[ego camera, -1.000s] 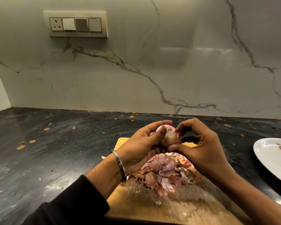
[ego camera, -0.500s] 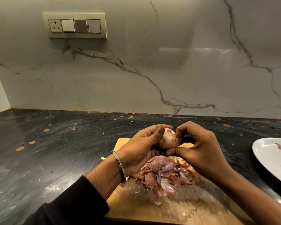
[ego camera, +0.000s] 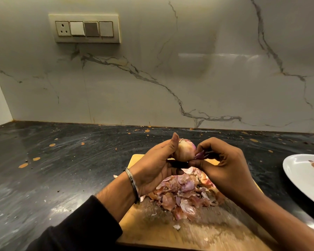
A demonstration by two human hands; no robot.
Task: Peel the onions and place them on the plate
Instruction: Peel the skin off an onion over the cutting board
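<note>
One onion [ego camera: 186, 151], one plate [ego camera: 297, 175] (two hands).

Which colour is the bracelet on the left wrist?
Silver metal bracelet, shown best in the head view.

A single head-worn camera is looking forward and down from close above the counter [ego camera: 43, 178], facing the marble wall [ego camera: 188, 78] straight ahead. It is sitting near the hands [ego camera: 152, 165], and the wide lens is probably bending the frame's edges.
</note>
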